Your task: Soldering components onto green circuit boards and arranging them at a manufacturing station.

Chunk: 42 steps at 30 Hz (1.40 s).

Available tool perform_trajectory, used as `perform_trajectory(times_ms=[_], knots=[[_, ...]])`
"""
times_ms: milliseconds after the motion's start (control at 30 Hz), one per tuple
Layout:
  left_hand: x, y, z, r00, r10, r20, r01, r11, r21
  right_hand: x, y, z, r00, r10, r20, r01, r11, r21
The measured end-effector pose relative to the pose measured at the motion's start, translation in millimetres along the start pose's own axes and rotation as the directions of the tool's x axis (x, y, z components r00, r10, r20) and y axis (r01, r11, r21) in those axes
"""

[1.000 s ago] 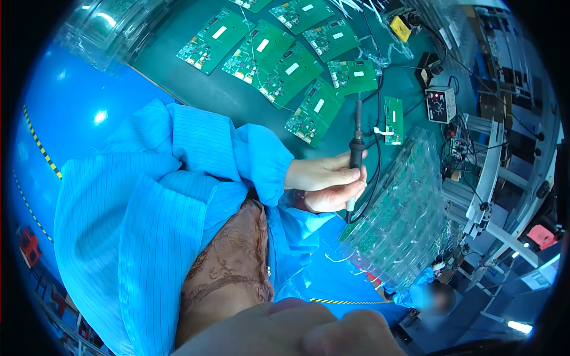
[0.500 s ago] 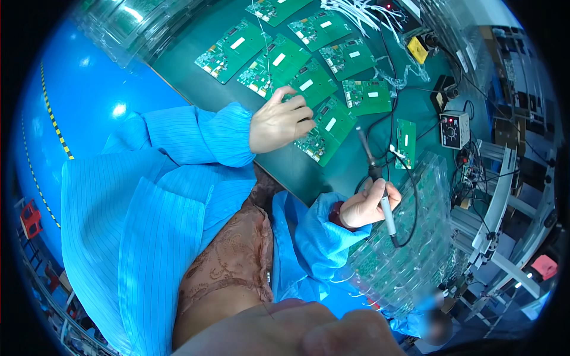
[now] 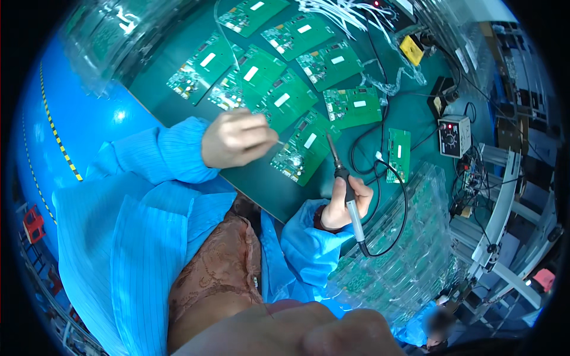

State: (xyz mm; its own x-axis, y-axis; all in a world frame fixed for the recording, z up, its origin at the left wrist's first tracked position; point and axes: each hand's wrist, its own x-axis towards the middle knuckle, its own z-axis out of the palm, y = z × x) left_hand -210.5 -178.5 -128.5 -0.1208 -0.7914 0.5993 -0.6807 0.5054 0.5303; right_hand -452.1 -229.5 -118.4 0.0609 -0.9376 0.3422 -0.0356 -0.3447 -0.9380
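Observation:
My right hand (image 3: 339, 204) grips a soldering iron (image 3: 356, 222) by its dark grip and grey handle. The iron's tip slants up over the right edge of the nearest green circuit board (image 3: 310, 140); I cannot tell whether it touches. My left hand (image 3: 234, 139), smeared by motion, is closed to the left of that board. A short end of thin solder wire (image 3: 281, 142) pokes out from its fingers toward the board's components. From the top, a thin pale strand (image 3: 222, 28) curves down toward the same hand.
Several more boards, such as one (image 3: 354, 107), lie on the green mat (image 3: 249, 190). White cables (image 3: 332, 13), a yellow pad (image 3: 411, 50), an iron stand (image 3: 440, 98) and a control box (image 3: 455, 136) stand beyond. Clear trays (image 3: 398, 249) with boards are stacked at lower right.
My left hand has moved left and down, and its fingers have drawn together. My right hand with the soldering iron has come left, its tip now by the nearest board. The view has shifted slightly.

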Motion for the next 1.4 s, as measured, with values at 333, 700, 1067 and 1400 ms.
perform_trajectory(times_ms=[333,700,1067,1400], knots=[[16,13,10,0.994,-0.111,0.000,0.110,0.983,-0.149,-8,7,-6,0.998,-0.030,-0.050,0.033,0.998,0.044],[3,5,26,0.997,-0.047,0.068,0.046,0.999,0.018,-13,12,-8,0.967,-0.247,0.071,0.254,0.959,-0.123],[-6,4,32,0.993,-0.029,0.111,0.019,0.996,0.087,-14,7,-5,0.929,-0.295,0.225,0.338,0.924,-0.181],[-4,4,31,0.990,-0.029,0.136,0.017,0.996,0.091,-10,1,0,0.899,-0.324,0.293,0.402,0.876,-0.264]])
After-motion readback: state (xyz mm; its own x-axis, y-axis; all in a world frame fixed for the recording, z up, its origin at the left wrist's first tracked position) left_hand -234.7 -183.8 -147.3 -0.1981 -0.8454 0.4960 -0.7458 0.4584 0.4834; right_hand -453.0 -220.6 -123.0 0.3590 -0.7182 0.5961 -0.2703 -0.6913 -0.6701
